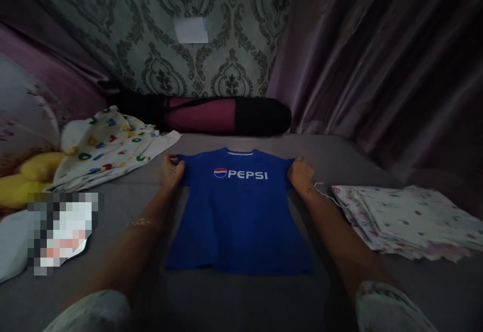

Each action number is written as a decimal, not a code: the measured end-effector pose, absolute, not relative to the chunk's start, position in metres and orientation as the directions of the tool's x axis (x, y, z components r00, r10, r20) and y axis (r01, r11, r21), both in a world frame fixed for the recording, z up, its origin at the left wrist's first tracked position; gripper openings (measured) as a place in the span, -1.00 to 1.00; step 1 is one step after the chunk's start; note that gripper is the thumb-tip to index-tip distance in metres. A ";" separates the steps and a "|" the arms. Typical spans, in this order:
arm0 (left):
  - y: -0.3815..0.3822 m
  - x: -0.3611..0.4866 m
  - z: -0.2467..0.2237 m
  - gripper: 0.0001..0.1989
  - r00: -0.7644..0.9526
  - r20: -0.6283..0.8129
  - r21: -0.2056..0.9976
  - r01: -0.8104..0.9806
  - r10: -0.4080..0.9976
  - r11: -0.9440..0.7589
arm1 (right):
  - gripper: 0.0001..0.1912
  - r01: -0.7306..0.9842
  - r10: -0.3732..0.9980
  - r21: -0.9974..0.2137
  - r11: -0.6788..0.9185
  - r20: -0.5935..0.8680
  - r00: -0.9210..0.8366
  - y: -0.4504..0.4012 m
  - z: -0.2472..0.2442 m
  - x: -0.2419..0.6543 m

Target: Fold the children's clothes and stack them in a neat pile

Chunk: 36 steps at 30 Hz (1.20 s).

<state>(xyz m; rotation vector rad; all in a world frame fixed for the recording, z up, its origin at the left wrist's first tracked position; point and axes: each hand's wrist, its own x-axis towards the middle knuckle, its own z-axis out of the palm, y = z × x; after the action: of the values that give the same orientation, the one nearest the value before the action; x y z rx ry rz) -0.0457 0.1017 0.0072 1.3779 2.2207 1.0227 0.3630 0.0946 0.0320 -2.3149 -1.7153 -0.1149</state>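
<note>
A blue T-shirt (241,216) with a white PEPSI print lies spread out, front up, on the grey sheet (234,304), its collar pointing away from me. My left hand (173,171) is closed on the end of the sleeve at the left. At the opposite sleeve, my right hand (301,173) grips the cloth with its fingers bent. Both sleeves are stretched outward, and the hem lies nearest to me.
Folded printed cloths (411,216) lie at the right with a white string. At the left are a colourful patterned garment (113,146), a yellow plush item (33,173) and a blurred-out object (66,234). A maroon and black roll (204,114) lies along the wall.
</note>
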 end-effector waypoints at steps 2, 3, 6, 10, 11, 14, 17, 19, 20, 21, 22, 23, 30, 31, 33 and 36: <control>0.101 -0.044 0.008 -0.41 -0.516 0.147 0.760 0.605 0.844 0.237 | -0.55 0.984 0.946 -0.090 -0.152 0.277 0.171 0.099 0.034 0.356; 0.101 -0.044 0.008 -0.43 -0.533 0.172 0.775 0.593 0.829 0.220 | -0.54 0.995 0.955 -0.072 -0.069 0.283 0.086 0.102 0.035 0.349; 0.102 -0.044 0.007 -0.50 -0.478 0.164 0.785 0.593 0.863 0.179 | -0.50 0.981 0.967 -0.086 0.176 0.201 -0.156 0.113 0.033 0.322; 0.105 -0.048 0.001 -0.54 -0.422 0.140 0.781 0.603 0.896 0.162 | -0.43 0.950 0.959 -0.131 0.284 0.030 -0.283 0.129 0.023 0.292; 0.106 -0.049 -0.001 -0.54 -0.417 0.140 0.775 0.611 0.898 0.163 | -0.42 0.952 0.962 -0.141 0.270 0.001 -0.273 0.132 0.019 0.289; 0.109 -0.053 -0.008 -0.54 -0.405 0.157 0.747 0.645 0.901 0.160 | -0.39 0.963 0.974 -0.170 0.210 -0.050 -0.222 0.138 0.011 0.288; 0.113 -0.056 -0.013 -0.58 -0.366 0.166 0.746 0.654 0.916 0.126 | -0.39 0.957 0.973 -0.199 0.210 -0.053 -0.225 0.141 0.008 0.291; 0.115 -0.056 -0.012 -0.58 -0.358 0.152 0.763 0.635 0.921 0.121 | -0.39 0.941 0.969 -0.256 0.223 -0.044 -0.242 0.141 0.011 0.293; 0.115 -0.056 -0.009 -0.55 -0.372 0.132 0.777 0.614 0.919 0.137 | -0.38 0.927 0.970 -0.300 0.225 -0.026 -0.243 0.139 0.014 0.294; 0.113 -0.055 -0.006 -0.51 -0.402 0.106 0.797 0.582 0.910 0.164 | -0.38 0.910 0.972 -0.350 0.223 0.005 -0.237 0.136 0.018 0.297; 0.110 -0.054 -0.003 -0.45 -0.439 0.070 0.820 0.537 0.896 0.199 | -0.38 0.889 0.975 -0.401 0.220 0.051 -0.218 0.132 0.021 0.301; 0.105 -0.053 0.002 -0.39 -0.466 0.028 0.844 0.484 0.884 0.229 | -0.38 0.868 0.975 -0.443 0.223 0.106 -0.197 0.126 0.025 0.306; 0.024 -0.064 0.037 -0.36 -0.355 -0.267 0.860 0.332 0.896 0.388 | -0.72 0.715 0.996 -0.694 0.088 0.045 -0.079 0.035 0.033 0.370; 0.009 -0.065 0.040 -0.37 -0.312 -0.289 0.844 0.364 0.905 0.395 | -0.77 0.682 0.996 -0.729 0.057 -0.002 -0.085 0.018 0.033 0.377; -0.021 -0.066 0.047 -0.42 -0.220 -0.316 0.825 0.416 0.923 0.381 | -0.84 0.632 0.991 -0.775 0.002 -0.082 -0.105 -0.015 0.035 0.388; -0.062 -0.060 0.054 -0.42 -0.099 -0.351 0.808 0.472 0.931 0.354 | -0.84 0.615 0.975 -0.788 -0.012 -0.146 -0.168 -0.061 0.041 0.394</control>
<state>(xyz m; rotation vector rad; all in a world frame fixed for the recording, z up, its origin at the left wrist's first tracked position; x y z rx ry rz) -0.0602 -0.0615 0.0545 1.2539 1.7225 0.6453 0.3936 -0.0608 0.0412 -1.6468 -1.8164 1.0465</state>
